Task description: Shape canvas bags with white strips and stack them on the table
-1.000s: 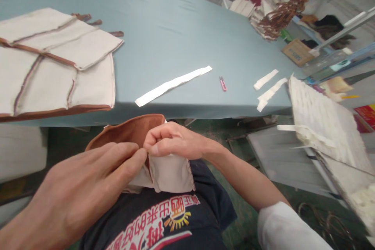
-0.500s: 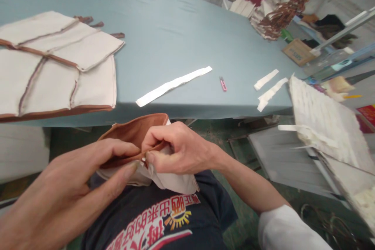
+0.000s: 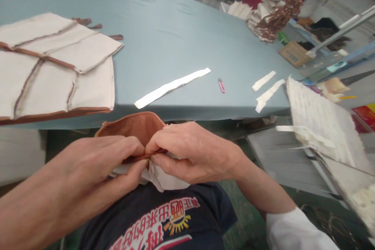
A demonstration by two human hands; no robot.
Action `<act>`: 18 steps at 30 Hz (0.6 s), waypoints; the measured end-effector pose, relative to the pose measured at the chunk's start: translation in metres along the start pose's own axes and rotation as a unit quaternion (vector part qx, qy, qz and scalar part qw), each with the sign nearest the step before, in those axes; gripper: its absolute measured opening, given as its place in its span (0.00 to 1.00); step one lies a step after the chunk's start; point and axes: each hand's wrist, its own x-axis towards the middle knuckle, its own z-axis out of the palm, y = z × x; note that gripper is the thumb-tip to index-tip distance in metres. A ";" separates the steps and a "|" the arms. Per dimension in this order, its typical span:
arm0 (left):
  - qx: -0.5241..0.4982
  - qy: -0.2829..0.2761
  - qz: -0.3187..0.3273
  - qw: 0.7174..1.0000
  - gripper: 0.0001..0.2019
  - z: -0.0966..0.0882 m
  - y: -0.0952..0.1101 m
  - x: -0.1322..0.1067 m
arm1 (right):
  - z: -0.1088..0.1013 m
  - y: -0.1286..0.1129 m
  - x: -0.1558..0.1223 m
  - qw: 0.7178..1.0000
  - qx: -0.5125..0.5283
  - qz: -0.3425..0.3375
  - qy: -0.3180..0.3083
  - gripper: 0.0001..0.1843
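Observation:
A cloth bag piece [image 3: 131, 127], brown on the inside of its rim and cream on the outside, is held over my lap in front of the table. My left hand [image 3: 117, 160] pinches the near edge of it between thumb and fingers. Right beside, my right hand [image 3: 187, 152] pinches the same brown edge, its fingertips almost touching those of the left. What lies between the fingertips is hidden. Cream fabric hangs below my right thumb.
On the blue-green table [image 3: 164, 35] lie stacked cream panels [image 3: 88, 90] with brown trim, a white strip [image 3: 172, 88], pink thread snips [image 3: 221, 85] and two short white strips [image 3: 268, 90]. A cream-covered board [image 3: 319, 113] stands at the right. Piled fabric [image 3: 275, 15] sits at the far right.
My left hand has moved slightly right, and my right hand has turned palm-down, closing up on the brown edge. The fingertips of both hands are nearer each other.

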 end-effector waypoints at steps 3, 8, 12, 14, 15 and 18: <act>0.055 0.043 0.042 0.997 0.15 0.010 0.008 0.009 | -0.003 -0.006 0.004 0.997 -0.061 0.041 -0.015 0.09; -0.031 0.075 -0.031 0.996 0.15 0.032 0.003 0.003 | 0.007 0.013 0.010 0.997 -0.040 0.068 0.012 0.08; -0.123 0.084 -0.054 0.987 0.16 0.031 -0.008 -0.012 | 0.010 0.049 0.004 0.994 0.073 0.065 0.054 0.14; -0.132 0.085 -0.079 0.984 0.17 0.027 -0.012 -0.017 | 0.008 0.060 -0.002 0.989 0.108 0.073 0.076 0.18; -0.128 0.080 -0.092 0.984 0.18 0.025 -0.014 -0.019 | 0.008 0.063 -0.005 0.986 0.126 0.076 0.079 0.19; -0.099 0.049 -0.100 0.989 0.22 0.025 -0.016 -0.024 | 0.005 0.061 -0.013 0.980 0.166 0.078 0.070 0.21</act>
